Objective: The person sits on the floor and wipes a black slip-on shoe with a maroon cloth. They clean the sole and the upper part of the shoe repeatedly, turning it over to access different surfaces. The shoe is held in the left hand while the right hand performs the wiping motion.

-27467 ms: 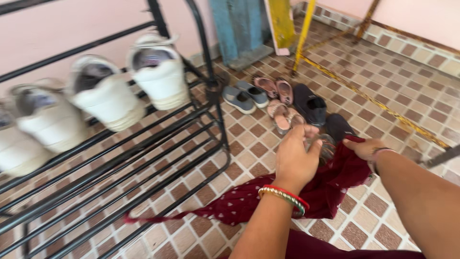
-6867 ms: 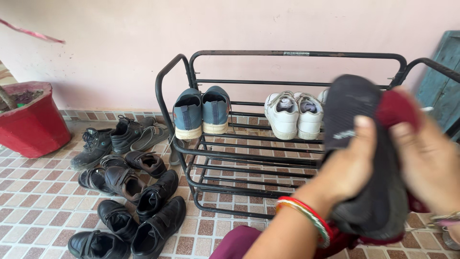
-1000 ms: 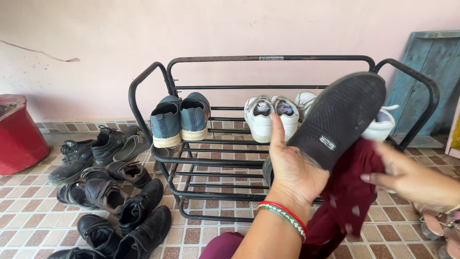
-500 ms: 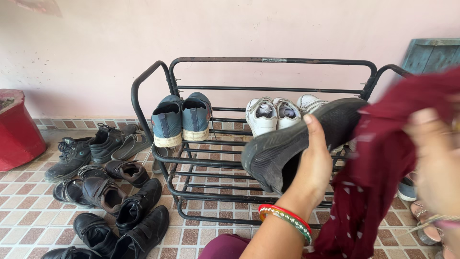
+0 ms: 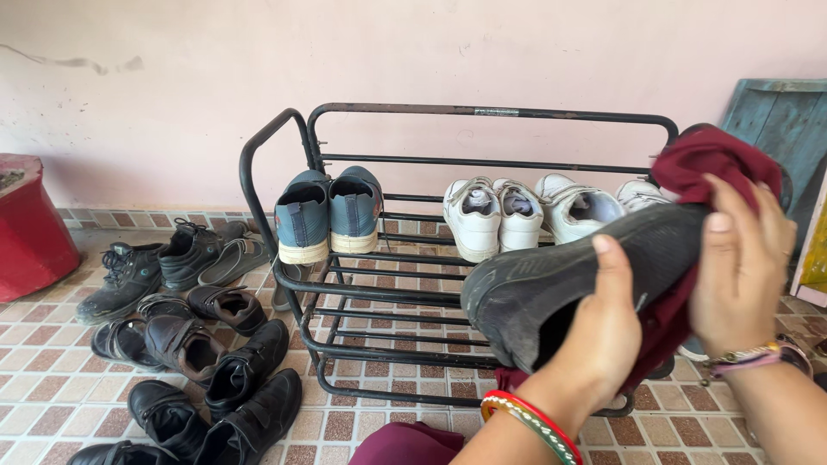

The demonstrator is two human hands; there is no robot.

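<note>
At lower right of the frame, the left hand [image 5: 603, 331] is gripping a black shoe [image 5: 568, 288], fingers curled around it. The right hand [image 5: 741, 258] is pressing a maroon cloth [image 5: 706, 164] against it, above the shoe rack [image 5: 379, 284].

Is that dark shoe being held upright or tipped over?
Tipped on its side. The dark shoe lies sideways in the left hand, while the right hand presses a maroon cloth on it.

The black shoe [image 5: 568, 284] is partly covered by the left hand [image 5: 603, 344] and by the maroon cloth [image 5: 706, 164] under the right hand [image 5: 741, 258]. The red tub [image 5: 30, 224] and blue board [image 5: 775, 112] are cropped by the frame edges
</note>
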